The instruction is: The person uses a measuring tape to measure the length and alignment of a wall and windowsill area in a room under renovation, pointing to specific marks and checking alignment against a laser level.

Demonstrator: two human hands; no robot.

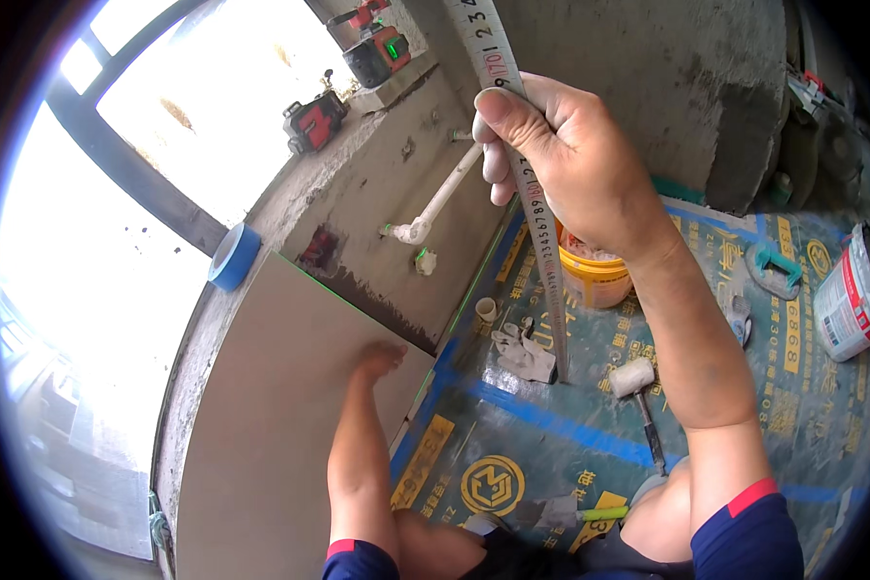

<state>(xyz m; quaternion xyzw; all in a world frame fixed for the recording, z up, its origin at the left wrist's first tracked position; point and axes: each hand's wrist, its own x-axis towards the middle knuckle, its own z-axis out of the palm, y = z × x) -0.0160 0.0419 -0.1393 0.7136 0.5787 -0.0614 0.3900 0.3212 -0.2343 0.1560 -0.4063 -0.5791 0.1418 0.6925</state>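
Note:
My right hand (565,152) is raised in front of me, its thumb and fingers closed on a metal tape measure blade (544,239). The blade runs down towards the floor beside a work glove (523,354), and up past the picture's top edge. Low on the left, my left hand (383,359) is at the face of a large beige tile (275,406) on the wall below the window; it is blurred, its fingers partly hidden. A green laser line runs along the tile's upper edge. A white pipe (446,192) crosses the bare wall above it.
Two laser levels (315,122) (377,54) and a roll of blue tape (234,257) sit along the window ledge. On the printed floor sheeting (551,420) are a yellow bucket (598,279), a white-headed mallet (632,377), a scraper (602,514), a green-handled float (774,270) and a white bucket (848,304).

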